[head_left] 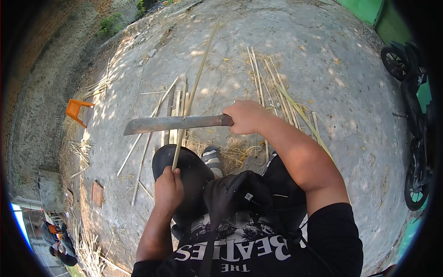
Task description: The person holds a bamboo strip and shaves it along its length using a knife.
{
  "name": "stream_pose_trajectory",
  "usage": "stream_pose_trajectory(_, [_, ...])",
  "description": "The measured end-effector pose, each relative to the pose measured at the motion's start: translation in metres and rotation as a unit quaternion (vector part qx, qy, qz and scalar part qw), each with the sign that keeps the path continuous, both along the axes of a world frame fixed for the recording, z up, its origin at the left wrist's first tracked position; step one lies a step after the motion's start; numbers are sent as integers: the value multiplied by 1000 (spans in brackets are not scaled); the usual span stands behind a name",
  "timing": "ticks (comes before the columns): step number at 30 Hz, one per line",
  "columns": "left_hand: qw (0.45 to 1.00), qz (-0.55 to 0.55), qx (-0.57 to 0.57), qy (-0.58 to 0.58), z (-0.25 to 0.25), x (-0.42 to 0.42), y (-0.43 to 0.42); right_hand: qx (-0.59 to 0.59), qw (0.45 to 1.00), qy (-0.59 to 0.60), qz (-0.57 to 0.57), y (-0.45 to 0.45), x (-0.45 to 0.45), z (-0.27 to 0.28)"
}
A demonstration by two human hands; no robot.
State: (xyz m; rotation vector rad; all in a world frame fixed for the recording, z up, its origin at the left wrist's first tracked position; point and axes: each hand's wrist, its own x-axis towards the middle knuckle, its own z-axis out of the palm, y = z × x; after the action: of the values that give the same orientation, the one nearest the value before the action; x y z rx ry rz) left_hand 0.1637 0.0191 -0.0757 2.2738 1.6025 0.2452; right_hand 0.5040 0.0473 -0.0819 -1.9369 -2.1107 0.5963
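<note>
My right hand point(247, 117) is closed round the handle of a machete point(173, 123), whose broad, dull blade points left. The blade lies across a long, thin bamboo strip point(198, 76) and seems to touch it. Above my left knee, my left hand point(169, 187) pinches the near end of that strip between thumb and fingers. The strip slants away from me, its far end raised toward the top of the view. Beyond my knees, several more pale strips point(178, 104) lie on the ground, partly hidden behind the blade.
More strips point(281, 94) and curly shavings point(237, 154) lie on the concrete ground point(360, 134). An orange plastic stool point(78, 111) and a brick point(97, 193) are at left. A motorcycle point(412, 120) stands at right. Another person point(62, 244) sits at lower left near piled strips point(90, 254).
</note>
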Motion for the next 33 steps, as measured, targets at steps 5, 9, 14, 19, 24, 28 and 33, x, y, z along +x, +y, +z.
stream_pose_trajectory(5, [1000, -18, -1, 1, 4, 7, -3, 34, 998, -9, 44, -8, -23, 1])
stream_pose_trajectory(9, [1000, -17, 7, -3, 4, 3, -4, 16, 1000, 1, -13, 7, 19, -2])
stream_pose_trajectory(14, [1000, -18, -4, 13, 6, 4, 0, -15, 999, -4, -45, -1, 15, 6])
stream_pose_trajectory(19, [1000, -23, 6, 5, 5, 8, -3, 7, 998, -30, 52, -10, -14, 11])
stream_pose_trajectory(24, [1000, -19, 13, -15, 7, 4, -7, -4, 1000, -16, -23, 10, 34, 1])
stream_pose_trajectory(28, [1000, -15, -4, 8, 6, 2, -4, -5, 998, -4, -57, 6, 30, -1])
stream_pose_trajectory(33, [999, -18, -20, 29, 8, 7, -2, 10, 999, -26, 36, -9, -4, 4])
